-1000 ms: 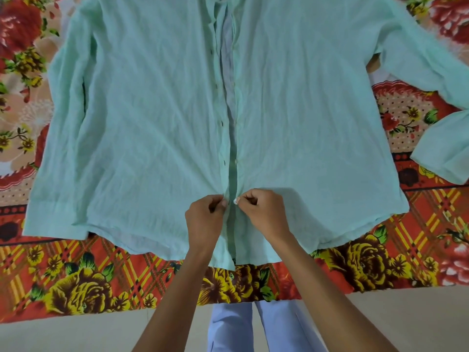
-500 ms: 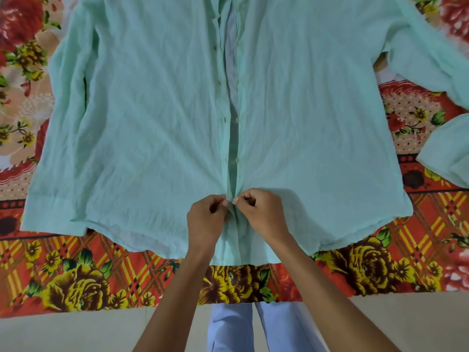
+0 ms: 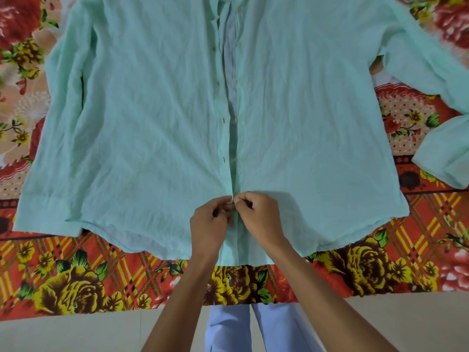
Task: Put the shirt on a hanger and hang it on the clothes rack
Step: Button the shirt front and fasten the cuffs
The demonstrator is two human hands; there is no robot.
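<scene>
The mint shirt [image 3: 157, 118] lies spread flat, front up, on a floral bedsheet [image 3: 76, 280], its placket open above the hands. Left hand [image 3: 209, 224] and right hand [image 3: 258, 219] each pinch a placket edge near the hem, seemingly working a low button. No hanger is visible; fetching one likely comes next.

A wide mint-green shirt [image 3: 157, 118] lay flat across most of a red floral cloth [image 3: 76, 278], leaving only a bare strip of the cloth along the near edge and patches at the far left and right corners. The left hand [image 3: 208, 224] and right hand [image 3: 258, 219] met at the shirt's front opening near its hem, pinching the fabric and filling the middle of that near strip. The shirt's right sleeve [image 3: 444, 158] bent back across the cloth's right side, narrowing the open patch there.
</scene>
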